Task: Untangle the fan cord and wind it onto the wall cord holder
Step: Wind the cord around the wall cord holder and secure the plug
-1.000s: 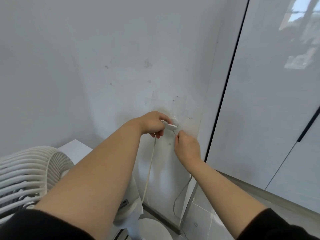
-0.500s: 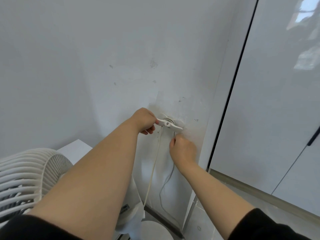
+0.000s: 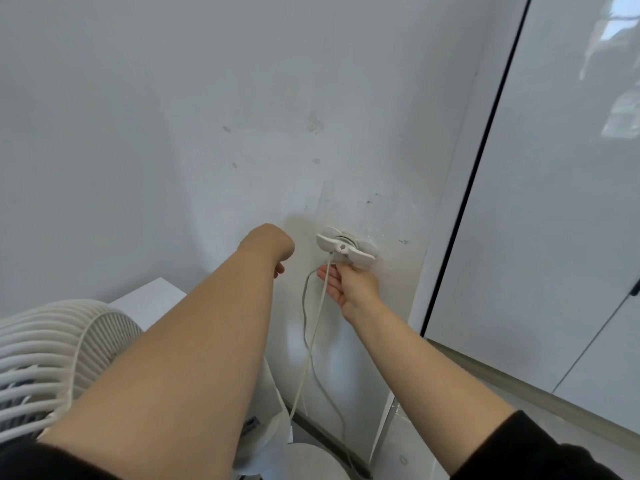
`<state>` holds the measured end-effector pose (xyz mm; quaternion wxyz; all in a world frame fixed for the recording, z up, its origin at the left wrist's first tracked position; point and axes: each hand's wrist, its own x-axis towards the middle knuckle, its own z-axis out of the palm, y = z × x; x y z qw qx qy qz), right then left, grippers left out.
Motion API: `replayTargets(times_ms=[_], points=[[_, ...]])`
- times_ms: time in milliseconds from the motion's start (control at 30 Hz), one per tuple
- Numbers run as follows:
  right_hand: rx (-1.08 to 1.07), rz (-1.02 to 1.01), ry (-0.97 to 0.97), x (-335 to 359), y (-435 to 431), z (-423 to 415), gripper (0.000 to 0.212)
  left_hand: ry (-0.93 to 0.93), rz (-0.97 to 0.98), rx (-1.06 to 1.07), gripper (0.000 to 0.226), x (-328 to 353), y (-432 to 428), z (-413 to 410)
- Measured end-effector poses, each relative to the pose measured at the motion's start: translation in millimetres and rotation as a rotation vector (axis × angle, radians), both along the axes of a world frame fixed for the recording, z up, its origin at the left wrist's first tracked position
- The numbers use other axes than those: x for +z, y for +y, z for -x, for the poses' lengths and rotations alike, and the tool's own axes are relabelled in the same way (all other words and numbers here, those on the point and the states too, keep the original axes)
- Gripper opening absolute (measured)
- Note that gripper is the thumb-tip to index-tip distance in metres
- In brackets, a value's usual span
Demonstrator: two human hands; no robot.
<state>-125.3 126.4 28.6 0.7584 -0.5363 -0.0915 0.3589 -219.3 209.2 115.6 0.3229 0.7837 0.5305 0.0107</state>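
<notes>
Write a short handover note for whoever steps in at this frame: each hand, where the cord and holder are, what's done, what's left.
Left hand: loosely curled beside the wall cord holder, holding nothing visible.
Right hand: open just under the holder, fingers around the cord where it leaves the holder.
Cord: runs from the holder's centre down toward the floor by the fan; a second grey strand loops beside it. The plug is not in view.
Done: the cord is caught on the holder; any turns behind the wings can't be seen.
Left: wind the slack still hanging below onto the holder.
</notes>
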Motion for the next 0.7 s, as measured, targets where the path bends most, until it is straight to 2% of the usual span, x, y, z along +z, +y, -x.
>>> replayTargets(times_ms=[67, 200, 400, 700], points=[[0.098, -0.074, 0.138, 6.3, -0.8, -2.1, 0.016, 0.014, 0.078, -0.038, 0.043, 2.8, -5.8, -0.2], [0.201, -0.174, 0.266, 14.3, -5.7, -3.8, 0.02, -0.152, 0.286, -0.039, 0.048, 3.1, -10.7, -1.1], [0.28, -0.167, 0.212, 15.8, -10.7, -5.5, 0.026, -0.405, 0.523, -0.009, 0.051, 0.4, -4.1, -4.6], [0.329, -0.203, 0.207, 6.9, -12.7, -12.3, 0.029, -0.541, 0.669, 0.006, 0.076, 1.9, 1.7, -7.6]])
